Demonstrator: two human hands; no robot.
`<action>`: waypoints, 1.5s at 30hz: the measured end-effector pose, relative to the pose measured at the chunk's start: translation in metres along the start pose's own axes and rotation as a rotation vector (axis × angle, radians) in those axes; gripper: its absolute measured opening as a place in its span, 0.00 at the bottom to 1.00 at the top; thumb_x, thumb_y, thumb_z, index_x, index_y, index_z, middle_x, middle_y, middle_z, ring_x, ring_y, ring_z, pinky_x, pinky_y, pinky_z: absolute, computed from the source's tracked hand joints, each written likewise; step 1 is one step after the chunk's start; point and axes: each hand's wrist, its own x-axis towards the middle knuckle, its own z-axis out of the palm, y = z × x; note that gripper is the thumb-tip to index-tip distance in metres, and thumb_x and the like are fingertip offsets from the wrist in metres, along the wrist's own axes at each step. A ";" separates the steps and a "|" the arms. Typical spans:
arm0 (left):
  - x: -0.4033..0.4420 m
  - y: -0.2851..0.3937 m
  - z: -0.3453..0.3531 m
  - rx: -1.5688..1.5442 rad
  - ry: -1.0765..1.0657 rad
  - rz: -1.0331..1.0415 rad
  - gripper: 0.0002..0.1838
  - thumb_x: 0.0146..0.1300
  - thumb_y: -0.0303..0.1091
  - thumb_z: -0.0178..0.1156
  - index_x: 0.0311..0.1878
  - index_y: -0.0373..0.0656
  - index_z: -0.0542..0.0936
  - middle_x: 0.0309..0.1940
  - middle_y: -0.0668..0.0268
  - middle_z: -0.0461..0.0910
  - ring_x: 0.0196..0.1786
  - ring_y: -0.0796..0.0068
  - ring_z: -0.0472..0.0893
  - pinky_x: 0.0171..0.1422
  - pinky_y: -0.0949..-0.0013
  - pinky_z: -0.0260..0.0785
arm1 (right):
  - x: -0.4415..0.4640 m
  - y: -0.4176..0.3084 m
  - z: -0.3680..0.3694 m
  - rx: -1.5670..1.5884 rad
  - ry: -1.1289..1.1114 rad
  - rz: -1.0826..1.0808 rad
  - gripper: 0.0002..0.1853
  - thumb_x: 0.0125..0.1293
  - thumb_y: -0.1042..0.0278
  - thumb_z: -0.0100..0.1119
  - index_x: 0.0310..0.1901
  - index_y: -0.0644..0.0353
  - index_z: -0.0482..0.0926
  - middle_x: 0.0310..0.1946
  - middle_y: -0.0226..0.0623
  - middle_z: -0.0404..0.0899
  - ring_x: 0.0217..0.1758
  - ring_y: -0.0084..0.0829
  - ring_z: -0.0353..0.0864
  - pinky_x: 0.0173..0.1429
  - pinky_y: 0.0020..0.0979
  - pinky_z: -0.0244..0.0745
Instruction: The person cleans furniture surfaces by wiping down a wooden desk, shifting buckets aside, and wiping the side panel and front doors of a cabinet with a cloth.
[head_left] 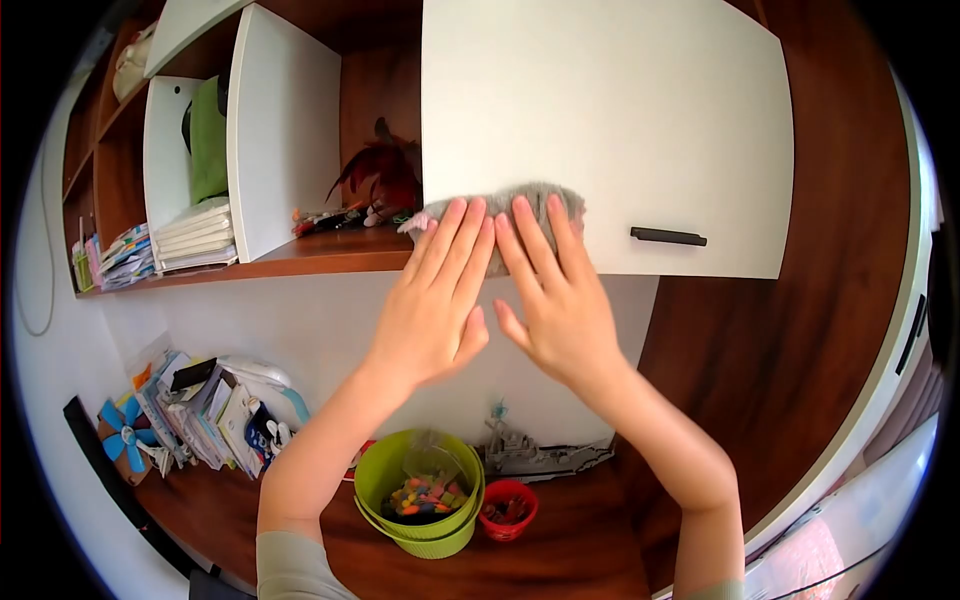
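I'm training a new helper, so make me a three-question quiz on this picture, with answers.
1. True or false: only the left hand touches the fluffy grey cloth.
2. What stands beside the round green plastic bucket: A, the blue-bladed fan; B, the small round red plastic bowl; C, the dark red feathers?
3. Where on the flat white cabinet door is the black bar handle?
Key: 1. False, the right hand rests on it too. 2. B. 3. Near its bottom edge.
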 end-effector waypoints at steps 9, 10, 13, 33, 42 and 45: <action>0.107 -0.057 -0.018 0.064 0.195 0.119 0.28 0.67 0.33 0.39 0.69 0.31 0.60 0.72 0.50 0.56 0.76 0.54 0.51 0.79 0.56 0.42 | 0.100 0.061 -0.003 -0.171 0.364 -0.113 0.32 0.59 0.59 0.54 0.64 0.66 0.67 0.65 0.48 0.66 0.71 0.51 0.59 0.71 0.47 0.59; 0.127 -0.063 -0.019 0.006 0.231 0.121 0.28 0.69 0.34 0.38 0.69 0.32 0.61 0.72 0.51 0.56 0.76 0.55 0.51 0.79 0.57 0.42 | 0.117 0.074 -0.002 -0.181 0.422 -0.103 0.32 0.60 0.58 0.54 0.64 0.67 0.67 0.65 0.49 0.67 0.70 0.52 0.59 0.71 0.47 0.59; 0.171 -0.066 -0.011 0.091 0.250 0.110 0.29 0.70 0.38 0.33 0.72 0.36 0.58 0.74 0.56 0.53 0.78 0.61 0.47 0.80 0.61 0.36 | 0.135 0.093 -0.011 -0.287 0.466 -0.079 0.31 0.63 0.58 0.50 0.64 0.70 0.65 0.65 0.51 0.66 0.71 0.51 0.58 0.73 0.45 0.54; 0.091 0.054 0.028 -0.062 0.028 0.157 0.31 0.60 0.32 0.45 0.68 0.34 0.64 0.71 0.54 0.60 0.74 0.53 0.56 0.77 0.52 0.48 | -0.018 0.076 -0.065 -0.179 0.083 0.101 0.30 0.61 0.57 0.57 0.59 0.71 0.71 0.63 0.50 0.69 0.69 0.51 0.63 0.70 0.43 0.62; 0.208 0.029 0.036 0.051 0.284 0.144 0.26 0.68 0.34 0.36 0.68 0.40 0.66 0.72 0.59 0.60 0.75 0.59 0.55 0.78 0.59 0.47 | 0.058 0.163 -0.063 -0.315 0.337 0.104 0.29 0.67 0.54 0.48 0.64 0.66 0.68 0.67 0.44 0.65 0.72 0.48 0.59 0.69 0.39 0.64; 0.230 0.040 0.045 0.043 0.311 0.137 0.26 0.69 0.36 0.36 0.68 0.40 0.67 0.72 0.60 0.60 0.75 0.60 0.54 0.77 0.60 0.47 | 0.062 0.188 -0.069 -0.296 0.380 0.090 0.29 0.68 0.54 0.44 0.66 0.63 0.66 0.69 0.43 0.62 0.73 0.46 0.58 0.70 0.38 0.63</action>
